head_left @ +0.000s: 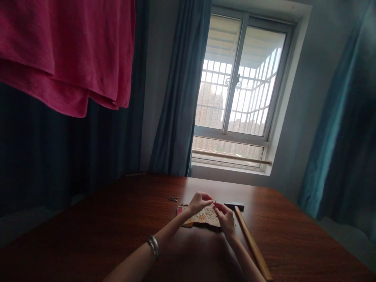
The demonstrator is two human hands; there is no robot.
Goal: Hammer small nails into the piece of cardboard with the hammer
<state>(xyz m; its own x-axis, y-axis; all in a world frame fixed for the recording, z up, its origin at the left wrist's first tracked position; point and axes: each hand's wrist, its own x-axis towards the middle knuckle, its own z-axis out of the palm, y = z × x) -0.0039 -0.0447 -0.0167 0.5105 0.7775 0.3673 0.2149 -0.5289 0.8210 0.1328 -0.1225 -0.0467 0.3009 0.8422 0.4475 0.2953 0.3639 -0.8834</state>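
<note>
My left hand (199, 203) and my right hand (225, 219) meet just above a pale, dark-speckled piece (205, 216) with a pink patch and ragged, brownish edges. Both hands are closed in a pinch. A tiny thin light-coloured piece (216, 201) pokes up at the right fingertips; it is too small to identify surely. What the left fingertips pinch, if anything, is hidden. Close to my right hand lies a hammer (253, 246), its dark head away from me and its wooden handle running toward me. Several nails (173, 199) lie left of the speckled piece.
All of this rests on a reddish-brown wooden table (117, 227). Behind it are a barred window (235, 94) and blue curtains (173, 102). A pink cloth (70, 55) hangs at upper left. A thin dark object (133, 174) lies at the table's far left edge.
</note>
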